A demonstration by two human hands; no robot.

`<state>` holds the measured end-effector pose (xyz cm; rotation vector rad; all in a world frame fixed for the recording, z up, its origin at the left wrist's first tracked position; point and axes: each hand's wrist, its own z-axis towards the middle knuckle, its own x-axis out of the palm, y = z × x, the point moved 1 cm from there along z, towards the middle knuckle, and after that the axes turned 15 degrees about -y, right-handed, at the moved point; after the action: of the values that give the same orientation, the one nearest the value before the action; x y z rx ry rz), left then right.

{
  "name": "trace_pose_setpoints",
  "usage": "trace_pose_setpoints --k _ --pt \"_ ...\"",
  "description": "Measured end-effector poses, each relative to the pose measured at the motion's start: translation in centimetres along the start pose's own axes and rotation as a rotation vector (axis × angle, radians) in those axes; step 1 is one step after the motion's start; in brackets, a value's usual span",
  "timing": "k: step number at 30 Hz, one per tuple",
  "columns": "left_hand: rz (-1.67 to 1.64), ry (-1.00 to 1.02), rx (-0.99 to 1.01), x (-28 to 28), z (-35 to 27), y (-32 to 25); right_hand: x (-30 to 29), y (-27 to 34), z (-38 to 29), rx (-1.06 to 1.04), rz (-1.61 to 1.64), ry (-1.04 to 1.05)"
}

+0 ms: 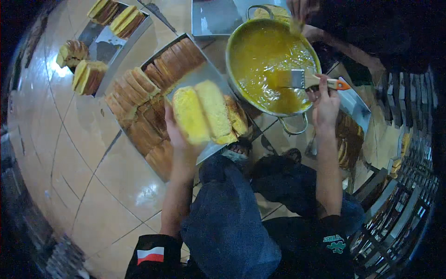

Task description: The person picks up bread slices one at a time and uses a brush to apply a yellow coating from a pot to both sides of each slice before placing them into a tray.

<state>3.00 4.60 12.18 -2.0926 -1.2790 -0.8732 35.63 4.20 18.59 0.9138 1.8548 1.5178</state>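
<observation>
My left hand (178,134) holds a pair of bread slices (200,111) side by side, their yellow faces turned up. They are above a metal tray (213,77) packed with brown-crusted sliced bread (150,118). More yellow-coated bread (236,117) sits at the tray's right side, partly hidden by the held slices. In my right hand (326,104) is a flat brush (298,79) with a wooden handle and orange end. Its bristles reach over a round two-handled metal pot (228,68) of yellow liquid (258,48); whether they dip in, I cannot tell.
Another person's hand (302,12) is at the pot's far rim. A tray (122,57) with coated bread stands upper left on the tiled floor (87,139). Another tray (216,17) lies beyond the pot. Bread (350,139) sits at right, near stacked dark racks (393,209).
</observation>
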Motion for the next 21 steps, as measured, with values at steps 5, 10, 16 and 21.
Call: trace_pose_setpoints --k 5,10,16,21 --pt "0.065 -0.035 0.116 -1.0 1.2 0.1 -1.6 -1.1 0.5 0.098 0.201 0.035" --pt "0.040 0.060 -0.007 2.0 -0.3 1.1 -0.4 0.1 -1.2 0.169 0.295 0.097" --pt "0.048 0.145 -0.107 1.9 -0.8 1.2 4.2 2.8 -6.6 -0.313 -0.049 0.539" --pt "0.176 0.084 0.054 3.3 -0.7 0.5 5.5 3.6 -10.0 -0.437 -0.299 1.063"
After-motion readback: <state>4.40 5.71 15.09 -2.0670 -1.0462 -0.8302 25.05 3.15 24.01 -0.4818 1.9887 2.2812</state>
